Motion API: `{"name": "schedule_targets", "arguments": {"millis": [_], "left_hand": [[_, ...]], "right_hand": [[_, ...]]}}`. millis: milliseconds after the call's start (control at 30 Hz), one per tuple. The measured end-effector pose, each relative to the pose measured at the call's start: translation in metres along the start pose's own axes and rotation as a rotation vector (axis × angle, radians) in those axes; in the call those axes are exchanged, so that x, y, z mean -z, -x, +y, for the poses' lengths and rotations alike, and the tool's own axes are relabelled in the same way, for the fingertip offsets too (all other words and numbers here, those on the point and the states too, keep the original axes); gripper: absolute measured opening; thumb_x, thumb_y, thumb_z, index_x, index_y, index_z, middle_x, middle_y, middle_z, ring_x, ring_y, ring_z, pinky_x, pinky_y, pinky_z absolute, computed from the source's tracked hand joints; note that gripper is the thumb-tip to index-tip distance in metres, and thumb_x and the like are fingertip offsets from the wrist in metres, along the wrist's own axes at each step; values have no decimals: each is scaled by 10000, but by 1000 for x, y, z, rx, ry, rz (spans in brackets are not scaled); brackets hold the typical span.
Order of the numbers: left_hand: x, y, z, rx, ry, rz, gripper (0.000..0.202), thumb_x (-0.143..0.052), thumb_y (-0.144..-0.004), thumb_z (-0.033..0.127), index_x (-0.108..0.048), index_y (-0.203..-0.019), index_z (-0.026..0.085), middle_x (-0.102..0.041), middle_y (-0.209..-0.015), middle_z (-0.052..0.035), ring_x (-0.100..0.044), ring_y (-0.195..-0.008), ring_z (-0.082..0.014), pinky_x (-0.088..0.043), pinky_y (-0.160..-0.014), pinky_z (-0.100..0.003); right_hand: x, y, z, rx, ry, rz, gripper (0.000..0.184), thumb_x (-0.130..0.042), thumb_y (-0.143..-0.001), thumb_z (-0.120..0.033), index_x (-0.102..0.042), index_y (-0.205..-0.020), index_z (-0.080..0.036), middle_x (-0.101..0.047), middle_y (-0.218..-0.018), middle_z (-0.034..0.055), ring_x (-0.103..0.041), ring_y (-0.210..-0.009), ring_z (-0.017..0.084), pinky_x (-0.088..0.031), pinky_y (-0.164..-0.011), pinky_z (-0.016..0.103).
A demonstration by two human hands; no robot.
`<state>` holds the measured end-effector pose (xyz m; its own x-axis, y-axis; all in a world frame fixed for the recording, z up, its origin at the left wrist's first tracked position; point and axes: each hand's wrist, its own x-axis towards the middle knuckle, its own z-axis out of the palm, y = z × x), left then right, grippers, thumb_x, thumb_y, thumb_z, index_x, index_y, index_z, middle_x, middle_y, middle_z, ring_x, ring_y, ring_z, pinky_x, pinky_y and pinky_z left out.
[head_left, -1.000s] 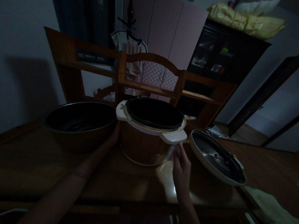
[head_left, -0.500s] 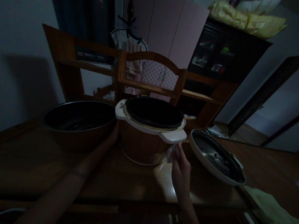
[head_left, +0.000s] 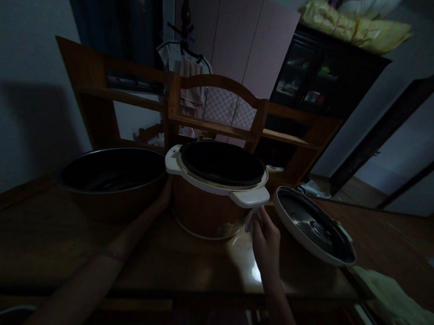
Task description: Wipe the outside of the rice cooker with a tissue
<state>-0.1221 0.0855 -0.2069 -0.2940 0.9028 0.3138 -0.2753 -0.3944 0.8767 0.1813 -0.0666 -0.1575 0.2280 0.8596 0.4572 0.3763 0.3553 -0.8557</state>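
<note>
A brown rice cooker (head_left: 207,208) with white handles and a dark inner pot stands open in the middle of the wooden table (head_left: 53,241). My left hand (head_left: 165,194) rests against its left side, under the white handle. Gripping a small white cloth (head_left: 251,217), my right hand (head_left: 266,238) presses it against the cooker's right side just below the right handle. The cooker's lid (head_left: 313,226) lies upturned and tilted on the table, right of my right hand.
A large dark metal bowl (head_left: 110,178) sits left of the cooker. A wooden chair back (head_left: 220,102) stands behind the table. A pale cloth (head_left: 394,307) lies at the near right. A dark cabinet (head_left: 316,75) is at the back right.
My right hand with the white cloth has shifted slightly up along the cooker's right side under the handle. The left hand stays against the cooker.
</note>
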Motion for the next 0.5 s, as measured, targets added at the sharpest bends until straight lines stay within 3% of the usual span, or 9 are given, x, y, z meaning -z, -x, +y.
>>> {"name": "schedule_targets", "arguments": {"millis": [167,300,500], "left_hand": [[-1,0,0,-10,-8,16,550,-426,-910,564,-569,-1332,241,-490,-1456,-14,-379,-1401,-198,-237,-1207,-362],[-2,1,4,-17,0,1,535,-428,-913,552,-588,-1310,232,-484,-1461,-18,-380,-1400,-211,-263,-1198,-364],[-4,2,7,-38,-24,-8,541,-421,-916,549,-565,-1333,235,-461,-1478,-12,-366,-1408,-203,-245,-1204,-368]], "right_hand": [[3,-11,2,29,11,-47,305,-493,-891,-278,-666,-1102,-142,-673,-850,38,-570,-781,166,-428,-704,237],[3,-8,5,21,22,-73,205,-493,-885,-279,-652,-894,-148,-590,-695,-5,-476,-648,132,-373,-605,213],[-1,5,13,-13,24,-93,209,-491,-866,-280,-654,-887,-150,-596,-683,-4,-481,-641,137,-373,-588,213]]}}
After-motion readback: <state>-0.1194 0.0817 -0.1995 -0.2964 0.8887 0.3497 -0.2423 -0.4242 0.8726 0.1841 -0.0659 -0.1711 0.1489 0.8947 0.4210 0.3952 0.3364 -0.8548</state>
